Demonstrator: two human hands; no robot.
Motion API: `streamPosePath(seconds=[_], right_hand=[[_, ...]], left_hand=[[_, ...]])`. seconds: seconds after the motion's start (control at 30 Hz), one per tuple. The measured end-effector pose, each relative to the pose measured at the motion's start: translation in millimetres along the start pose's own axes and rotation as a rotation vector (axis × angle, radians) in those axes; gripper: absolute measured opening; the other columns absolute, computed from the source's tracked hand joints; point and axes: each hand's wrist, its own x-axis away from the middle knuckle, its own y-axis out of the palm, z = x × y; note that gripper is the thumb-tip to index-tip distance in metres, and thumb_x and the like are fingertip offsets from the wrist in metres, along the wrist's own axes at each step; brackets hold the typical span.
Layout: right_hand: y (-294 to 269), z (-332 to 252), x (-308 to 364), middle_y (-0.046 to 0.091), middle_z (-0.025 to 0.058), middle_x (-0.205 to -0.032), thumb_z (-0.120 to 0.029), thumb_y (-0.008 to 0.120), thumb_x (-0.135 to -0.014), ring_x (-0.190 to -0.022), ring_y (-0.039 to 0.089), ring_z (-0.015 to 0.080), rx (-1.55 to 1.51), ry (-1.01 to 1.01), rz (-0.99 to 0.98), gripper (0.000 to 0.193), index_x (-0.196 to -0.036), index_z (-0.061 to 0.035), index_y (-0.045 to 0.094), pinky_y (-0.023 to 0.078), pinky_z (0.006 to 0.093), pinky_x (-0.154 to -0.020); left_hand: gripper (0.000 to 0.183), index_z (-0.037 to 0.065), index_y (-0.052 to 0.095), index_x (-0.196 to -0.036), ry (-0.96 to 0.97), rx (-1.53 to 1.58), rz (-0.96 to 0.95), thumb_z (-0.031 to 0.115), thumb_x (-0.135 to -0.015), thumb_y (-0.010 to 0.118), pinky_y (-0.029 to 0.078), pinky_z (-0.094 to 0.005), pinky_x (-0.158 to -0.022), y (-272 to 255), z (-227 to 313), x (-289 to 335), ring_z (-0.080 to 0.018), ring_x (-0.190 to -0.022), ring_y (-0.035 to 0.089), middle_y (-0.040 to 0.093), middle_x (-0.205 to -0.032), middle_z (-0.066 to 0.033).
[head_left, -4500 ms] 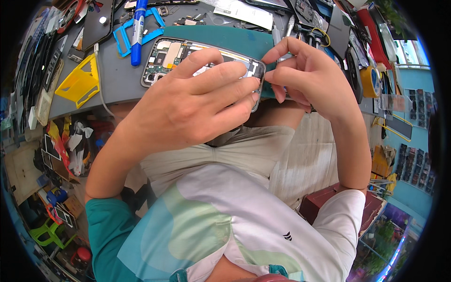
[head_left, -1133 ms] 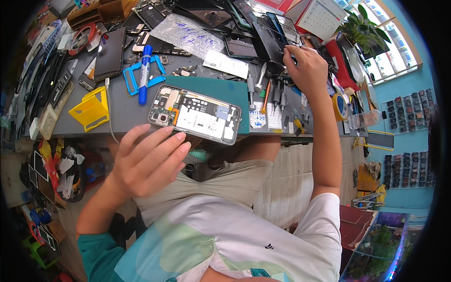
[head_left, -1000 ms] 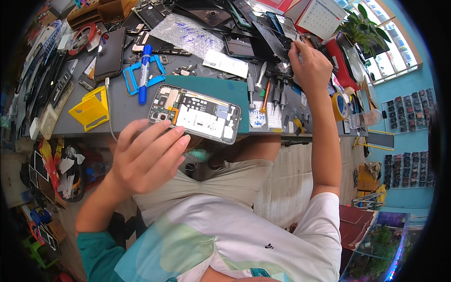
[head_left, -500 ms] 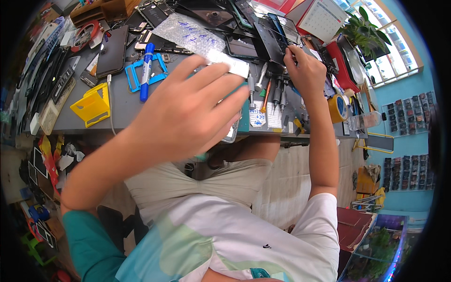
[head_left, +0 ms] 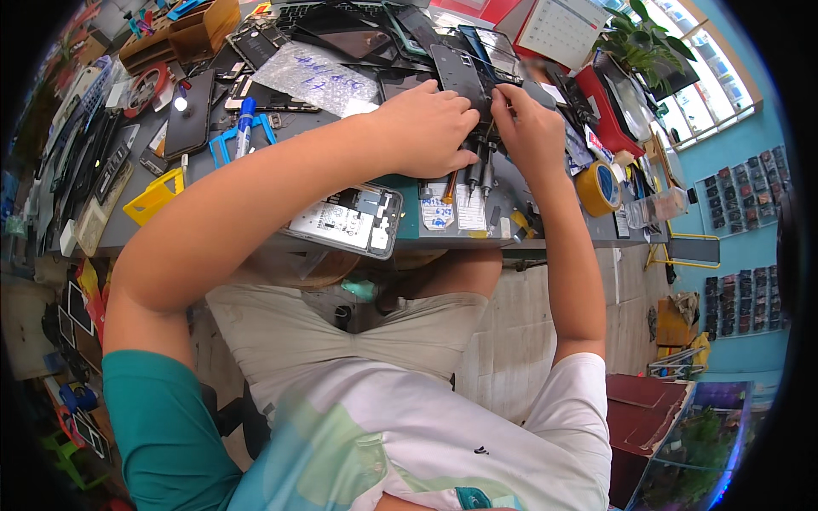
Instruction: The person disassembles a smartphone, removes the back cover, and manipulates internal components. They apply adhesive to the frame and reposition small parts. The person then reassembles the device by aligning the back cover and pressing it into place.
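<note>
My left hand reaches across the bench, thumb apart from the fingers. Its fingertips lie over the lower part of a dark phone panel and beside several screwdrivers. My right hand is closed in a pinch at that panel's right side; what it grips is too small to make out. Under my left forearm, at the bench's front edge, an opened phone shows its white battery and circuit parts. To the left of it, partly behind the forearm, stand a blue marker and a yellow phone stand.
Bubble wrap and stacked phone parts crowd the back. A black phone lies left. White labels sit near the front edge. Yellow tape, a red box and a calendar stand to the right.
My left hand has moved right and away from me, from above the front edge to the panel and screwdrivers, uncovering the opened phone. My right hand keeps its pinch. The whole view has shifted slightly.
</note>
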Motion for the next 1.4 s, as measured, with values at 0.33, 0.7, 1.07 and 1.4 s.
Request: streamPosePath(seconds=[0.33,0.7,1.07,1.4], right_hand=[[-8.4,9.2,-10.0,0.08,0.0152,-0.079,-0.02,0.069,-0.099,-0.069,0.08,0.0181,-0.313,0.628,-0.047,0.029,-0.101,0.0067,0.079,0.06,0.0287,-0.067],[-5.6,32.9,-17.3,0.077,0.0117,-0.067,-0.024,0.068,-0.093,-0.064,0.078,0.0173,-0.292,0.796,-0.107,0.034,-0.093,0.0069,0.08,0.06,0.0273,-0.067],[1.0,38.3,-33.5,0.074,0.0135,-0.064,-0.027,0.067,-0.092,-0.06,0.077,0.0192,-0.21,0.766,-0.176,0.035,-0.087,0.0049,0.079,0.061,0.0305,-0.068],[-6.7,31.8,-30.9,0.077,0.0132,-0.071,-0.024,0.069,-0.094,-0.065,0.079,0.018,-0.337,0.856,-0.18,0.033,-0.095,0.0071,0.08,0.064,0.0312,-0.065]], left_hand=[[0.067,-0.005,0.063,-0.141,0.009,-0.01,0.016,0.051,-0.104,0.062,0.034,-0.0537,-0.126,0.7,0.7,3.1,-0.0339,-0.141,0.058,0.062,-0.149,-0.023],[0.071,-0.005,0.061,-0.144,0.023,-0.064,-0.019,0.055,-0.105,0.059,0.032,-0.057,-0.127,-3.0,3.1,4.9,-0.035,-0.145,0.054,0.059,-0.152,-0.0244],[0.067,-0.004,0.063,-0.142,0.053,-0.075,-0.062,0.052,-0.106,0.058,0.032,-0.0581,-0.126,-7.1,4.7,5.4,-0.0348,-0.145,0.054,0.059,-0.152,-0.0236],[0.049,-0.001,0.065,-0.138,0.113,-0.055,0.069,0.016,-0.092,0.072,0.049,-0.0439,-0.109,3.4,-6.7,-2.4,-0.0325,-0.122,0.067,0.068,-0.136,-0.0178]])
